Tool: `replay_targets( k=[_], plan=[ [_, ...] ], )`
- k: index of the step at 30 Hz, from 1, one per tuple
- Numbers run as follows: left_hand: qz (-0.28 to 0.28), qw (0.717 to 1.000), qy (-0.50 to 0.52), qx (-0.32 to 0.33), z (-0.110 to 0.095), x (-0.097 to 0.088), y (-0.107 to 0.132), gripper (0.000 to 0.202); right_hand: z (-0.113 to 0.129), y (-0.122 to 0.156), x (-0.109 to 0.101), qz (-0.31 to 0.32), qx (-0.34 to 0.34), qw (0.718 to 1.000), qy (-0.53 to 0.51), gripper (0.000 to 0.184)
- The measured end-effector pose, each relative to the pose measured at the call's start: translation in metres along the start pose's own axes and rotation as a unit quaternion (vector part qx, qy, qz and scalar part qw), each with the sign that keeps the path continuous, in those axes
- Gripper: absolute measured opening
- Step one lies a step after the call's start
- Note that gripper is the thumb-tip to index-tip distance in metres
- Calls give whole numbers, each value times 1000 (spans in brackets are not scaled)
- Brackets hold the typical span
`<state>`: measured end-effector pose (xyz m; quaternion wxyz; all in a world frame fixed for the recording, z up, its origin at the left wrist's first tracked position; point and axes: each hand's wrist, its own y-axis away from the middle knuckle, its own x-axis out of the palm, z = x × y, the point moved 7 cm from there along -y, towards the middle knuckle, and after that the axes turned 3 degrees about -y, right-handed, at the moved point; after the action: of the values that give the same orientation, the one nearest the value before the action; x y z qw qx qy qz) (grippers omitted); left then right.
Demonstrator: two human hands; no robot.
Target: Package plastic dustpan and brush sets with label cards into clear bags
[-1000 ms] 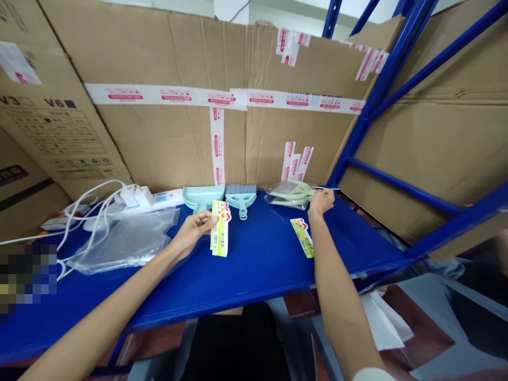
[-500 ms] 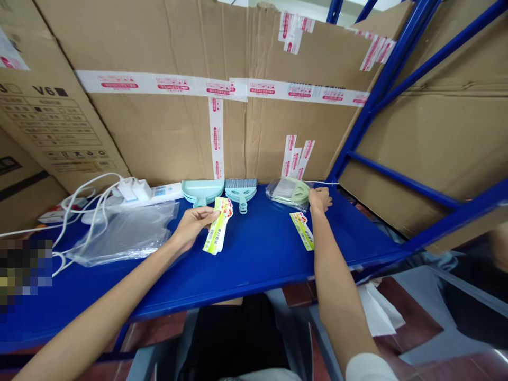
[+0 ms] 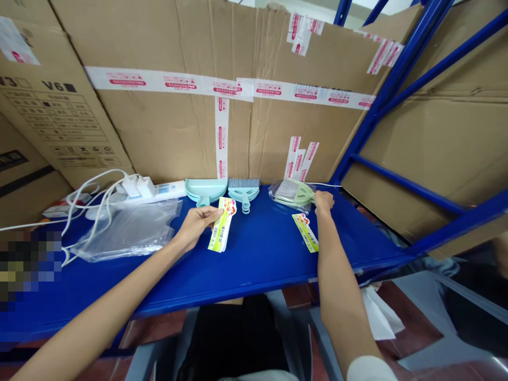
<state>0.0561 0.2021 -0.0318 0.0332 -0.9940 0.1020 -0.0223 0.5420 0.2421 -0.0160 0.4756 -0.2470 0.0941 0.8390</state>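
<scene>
My left hand (image 3: 197,224) pinches a yellow-green printed label card (image 3: 222,230) just above the blue shelf (image 3: 257,259). My right hand (image 3: 323,202) is closed on the handle end of a pale green brush-and-dustpan set in a clear plastic bag (image 3: 291,192), which lies at the back of the shelf. A second label card (image 3: 305,233) lies flat on the shelf beside my right wrist. Behind my left hand, against the cardboard, stand a teal dustpan (image 3: 203,190) and a teal brush (image 3: 243,191).
A pile of clear plastic bags (image 3: 130,232) lies left of my left hand. A white power strip (image 3: 156,189) with plugs and white cables (image 3: 89,203) sits at the back left. Taped cardboard (image 3: 222,106) walls the back; blue rack posts (image 3: 381,95) rise on the right.
My left hand has tilted the label card and lifted it slightly. My right hand has stayed at the bagged set, shifting its grip a little.
</scene>
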Motion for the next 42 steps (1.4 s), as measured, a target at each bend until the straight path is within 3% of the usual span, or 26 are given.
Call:
replay_targets(
  k=[6,16,19,21,24,27,29,30,33,37,42],
  plan=[
    [3,1000,-11,-3,3,3,0,47,0,-2,15,31,-22,999,-36,32],
    [4,1000,-21,-1,2,5,2,51,18,26,34,83,-89,989,-84,18],
    [-2,1000,-22,3,2,5,1,49,39,37,28,87,-117,985,-93,31],
    [-9,1000,-22,7,2,4,1,48,58,47,11,64,-137,984,-91,30],
    [-22,1000,-19,7,1,3,0,50,86,92,-24,9,-195,977,-89,34],
    [-43,999,-6,-8,4,-1,0,53,104,189,-36,50,-322,941,-94,29],
    [-69,997,12,-13,5,-3,1,55,102,265,-21,142,-380,911,-69,15],
    [-80,996,21,-12,5,-4,2,56,99,303,-7,201,-413,887,-36,18],
    [-85,996,40,-13,4,0,5,58,86,368,25,260,-436,859,66,34],
    [-44,998,47,-18,3,11,9,58,80,369,45,255,-408,868,122,39],
    [59,997,52,-3,-2,31,15,57,72,341,26,248,-410,874,76,16]
  ],
)
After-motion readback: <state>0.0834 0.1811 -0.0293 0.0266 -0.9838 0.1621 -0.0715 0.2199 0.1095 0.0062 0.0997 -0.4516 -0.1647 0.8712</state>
